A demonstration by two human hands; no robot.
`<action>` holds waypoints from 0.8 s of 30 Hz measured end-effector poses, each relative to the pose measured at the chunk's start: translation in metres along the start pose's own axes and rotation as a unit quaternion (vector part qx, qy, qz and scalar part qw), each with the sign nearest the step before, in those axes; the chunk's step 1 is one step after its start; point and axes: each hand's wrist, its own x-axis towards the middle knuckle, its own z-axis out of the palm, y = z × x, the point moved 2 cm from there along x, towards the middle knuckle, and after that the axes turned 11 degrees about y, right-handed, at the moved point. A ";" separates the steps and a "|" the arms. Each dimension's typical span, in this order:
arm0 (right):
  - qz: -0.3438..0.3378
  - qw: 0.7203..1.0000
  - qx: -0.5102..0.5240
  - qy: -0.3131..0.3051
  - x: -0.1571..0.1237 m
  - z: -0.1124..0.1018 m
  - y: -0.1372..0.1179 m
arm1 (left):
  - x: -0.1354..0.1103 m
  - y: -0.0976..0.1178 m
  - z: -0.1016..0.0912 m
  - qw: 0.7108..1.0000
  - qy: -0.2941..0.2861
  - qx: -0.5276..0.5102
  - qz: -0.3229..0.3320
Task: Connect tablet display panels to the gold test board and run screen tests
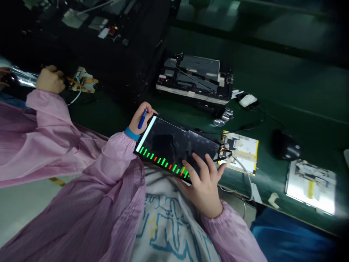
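Observation:
A tablet screen point(177, 145) is held tilted above the table's near edge, lit with a white strip at its left end and green and red bars along its near side. My left hand point(140, 118) grips the screen's left end, and a blue pen point(142, 119) is tucked in its fingers. My right hand point(203, 182) spreads its fingers over the screen's near right corner, fingertips at the glass; its thumb lies by the near edge. A cable runs from the screen's right end to a battery pack point(241, 151) with yellow edges lying on the table.
Stacked tablet parts point(195, 78) stand beyond the screen. A metal clamp-like object point(222, 116), a black mouse point(286, 145) and an opened white panel point(312, 185) lie to the right. At left, a co-worker's hand point(50, 79) is beside another battery pack point(84, 80).

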 end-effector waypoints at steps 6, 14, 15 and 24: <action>-0.052 0.998 -0.023 0.016 -0.013 0.009 0.002 | -0.001 0.001 0.000 1.000 -0.005 0.023 0.015; 0.004 0.991 0.105 0.088 -0.010 0.000 0.024 | -0.002 0.004 0.000 1.000 -0.004 0.027 0.000; 0.019 0.986 0.125 0.106 -0.012 -0.001 0.034 | -0.002 0.005 0.000 1.000 -0.003 0.029 -0.002; 0.067 0.974 0.104 0.187 -0.029 0.017 0.085 | 0.003 0.003 -0.002 0.998 0.016 0.041 -0.037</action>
